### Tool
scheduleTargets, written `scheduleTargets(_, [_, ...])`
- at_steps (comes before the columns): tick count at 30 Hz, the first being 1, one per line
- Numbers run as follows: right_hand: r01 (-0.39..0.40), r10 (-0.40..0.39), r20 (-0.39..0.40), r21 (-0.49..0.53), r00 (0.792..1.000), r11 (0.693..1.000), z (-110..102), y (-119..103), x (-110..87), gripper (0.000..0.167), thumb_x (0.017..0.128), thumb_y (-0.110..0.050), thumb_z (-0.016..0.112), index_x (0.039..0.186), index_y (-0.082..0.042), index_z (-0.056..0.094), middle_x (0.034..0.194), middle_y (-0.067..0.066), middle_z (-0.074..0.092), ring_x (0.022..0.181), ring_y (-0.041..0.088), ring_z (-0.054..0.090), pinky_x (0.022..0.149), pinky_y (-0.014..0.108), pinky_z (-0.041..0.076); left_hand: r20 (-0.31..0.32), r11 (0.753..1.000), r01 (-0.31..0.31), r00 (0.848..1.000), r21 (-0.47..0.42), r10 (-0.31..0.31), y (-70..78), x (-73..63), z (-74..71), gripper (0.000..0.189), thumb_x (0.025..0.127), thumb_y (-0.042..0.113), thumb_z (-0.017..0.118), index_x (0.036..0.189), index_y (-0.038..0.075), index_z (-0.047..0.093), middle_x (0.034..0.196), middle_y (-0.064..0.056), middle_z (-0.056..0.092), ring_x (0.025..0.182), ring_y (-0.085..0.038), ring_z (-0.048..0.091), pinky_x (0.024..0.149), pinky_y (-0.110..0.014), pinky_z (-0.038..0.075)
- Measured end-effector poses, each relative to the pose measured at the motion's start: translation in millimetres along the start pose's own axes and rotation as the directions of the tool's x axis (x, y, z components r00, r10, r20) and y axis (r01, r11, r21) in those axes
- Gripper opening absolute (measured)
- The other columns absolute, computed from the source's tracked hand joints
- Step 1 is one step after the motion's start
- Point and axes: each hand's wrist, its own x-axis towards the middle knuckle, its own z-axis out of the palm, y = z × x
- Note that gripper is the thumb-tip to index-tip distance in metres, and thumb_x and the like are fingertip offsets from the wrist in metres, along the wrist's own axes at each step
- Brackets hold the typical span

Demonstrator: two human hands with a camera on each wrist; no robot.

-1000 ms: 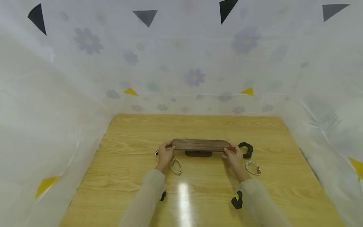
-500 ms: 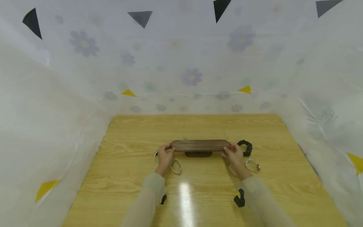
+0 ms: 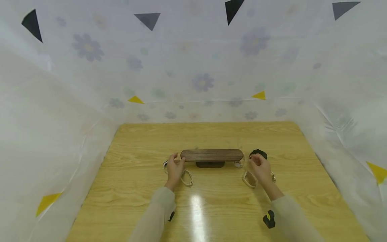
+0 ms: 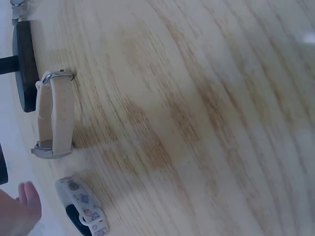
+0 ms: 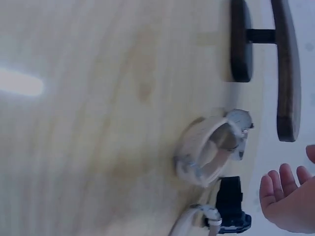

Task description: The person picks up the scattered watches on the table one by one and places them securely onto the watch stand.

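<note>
A dark wooden stand with a long rounded top bar (image 3: 211, 155) and a smaller base (image 3: 210, 164) stands mid-table. At the bar's left end, my left hand (image 3: 174, 171) keeps its thumb close to the wood; whether it touches I cannot tell. A beige-strapped watch (image 4: 61, 115) and a white patterned band watch (image 4: 86, 206) lie by that hand. My right hand (image 3: 261, 168) is off the bar's right end, fingers loosely bent around nothing. Around it are a beige-strapped watch (image 5: 202, 150), a silver watch (image 5: 238, 120), a black watch (image 5: 230, 204) and a light-strapped watch (image 5: 211, 214).
The wood-grain table (image 3: 136, 201) is enclosed by pale sheeting with a flower print (image 3: 202, 82). Black wrist gear (image 3: 269, 219) shows beneath the right sleeve. A strip of glare (image 3: 197, 215) falls on the near part of the table.
My right hand has come away from the bar's right end and moved right, uncovering watches behind it. The left hand's fingers have loosened at the left end. The stand stays in place.
</note>
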Motion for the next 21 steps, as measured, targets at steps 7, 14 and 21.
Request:
scheduleTargets(7, [0.289, -0.267, 0.125, -0.217, 0.955, 0.932, 3, 21, -21.8, 0.044, 0.086, -0.008, 0.064, 0.122, 0.012, 0.050, 0.117, 0.031, 0.054, 0.106, 0.043, 0.051, 0.087, 0.053, 0.048, -0.017, 0.967, -0.196, 0.979, 0.162, 0.201, 3.3, -0.3, 1.2, 0.044, 0.087, 0.015, 0.064, 0.125, -0.003, 0.049, 0.129, -0.023, 0.047, 0.119, -0.038, 0.045, 0.101, -0.051, 0.039])
scheduleTargets(14, [0.327, -0.261, 0.223, -0.345, 0.939, 0.880, 8, 39, -26.9, 0.059, 0.079, -0.015, 0.072, 0.123, 0.015, 0.047, 0.121, 0.034, 0.047, 0.113, 0.051, 0.043, 0.093, 0.063, 0.039, 0.094, 0.812, -0.375, 0.922, 0.447, 0.375, 3.5, 3.0, 3.9, 0.048, 0.081, 0.019, 0.071, 0.122, 0.000, 0.054, 0.126, -0.021, 0.052, 0.118, -0.038, 0.048, 0.101, -0.051, 0.040])
scheduleTargets(21, [0.311, -0.244, 0.222, -0.349, 0.944, 0.884, 12, 48, -22.5, 0.057, 0.080, -0.016, 0.070, 0.122, 0.016, 0.048, 0.117, 0.034, 0.052, 0.110, 0.048, 0.048, 0.092, 0.059, 0.042, 0.229, 0.720, -0.516, 0.855, 0.464, 0.465, 10.3, 7.6, 5.9, 0.055, 0.077, 0.016, 0.075, 0.123, -0.002, 0.052, 0.125, -0.023, 0.050, 0.118, -0.041, 0.046, 0.100, -0.055, 0.038])
